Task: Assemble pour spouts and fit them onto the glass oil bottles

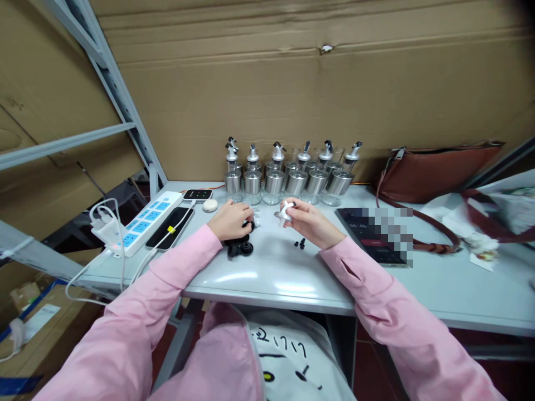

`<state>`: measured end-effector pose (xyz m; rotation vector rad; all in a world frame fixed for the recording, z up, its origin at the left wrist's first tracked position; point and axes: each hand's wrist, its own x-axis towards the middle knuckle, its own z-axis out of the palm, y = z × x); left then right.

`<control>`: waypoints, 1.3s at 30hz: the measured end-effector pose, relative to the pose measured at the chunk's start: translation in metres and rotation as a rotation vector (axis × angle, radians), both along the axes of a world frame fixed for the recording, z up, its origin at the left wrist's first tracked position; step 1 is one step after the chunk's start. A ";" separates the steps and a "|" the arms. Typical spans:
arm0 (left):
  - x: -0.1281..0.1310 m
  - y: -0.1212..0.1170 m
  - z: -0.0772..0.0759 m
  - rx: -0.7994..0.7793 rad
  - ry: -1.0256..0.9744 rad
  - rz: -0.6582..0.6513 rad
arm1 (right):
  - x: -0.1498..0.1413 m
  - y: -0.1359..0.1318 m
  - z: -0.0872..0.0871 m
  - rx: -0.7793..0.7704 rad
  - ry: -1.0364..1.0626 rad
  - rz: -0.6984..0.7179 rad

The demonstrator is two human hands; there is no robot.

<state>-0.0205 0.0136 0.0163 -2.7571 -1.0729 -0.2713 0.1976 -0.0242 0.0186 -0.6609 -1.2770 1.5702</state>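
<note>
In my right hand point(311, 221) a silver-and-white pour spout point(285, 213) with a round collar is pinched between thumb and fingers, just above the table. My left hand point(232, 220) rests lower, its fingers bent down and drawn together over a small pile of black rubber stoppers point(246, 248); what its fingertips grip is hidden. Clear or silvery small parts point(256, 217) lie beside those fingertips. Below my right hand are a few tiny black plugs point(301, 244). Behind both hands stand glass oil bottles point(274, 181) with steel sleeves, those in front topped with pour spouts.
A white power strip point(144, 223), a phone point(170, 228), a small device point(198, 194) and a round white case point(210, 205) lie left, with cables. Right are a tablet-like screen point(371, 236) and a brown bag point(434, 170). Cardboard point(259, 89) walls the back.
</note>
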 end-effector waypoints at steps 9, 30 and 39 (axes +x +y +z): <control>-0.001 -0.001 0.002 0.033 0.017 -0.033 | 0.000 0.000 0.001 -0.008 0.005 -0.013; 0.000 -0.003 0.005 0.056 -0.041 -0.075 | -0.001 -0.001 0.002 -0.004 -0.004 -0.033; -0.001 0.000 0.002 0.000 0.028 -0.018 | -0.001 -0.001 0.003 0.012 -0.018 -0.027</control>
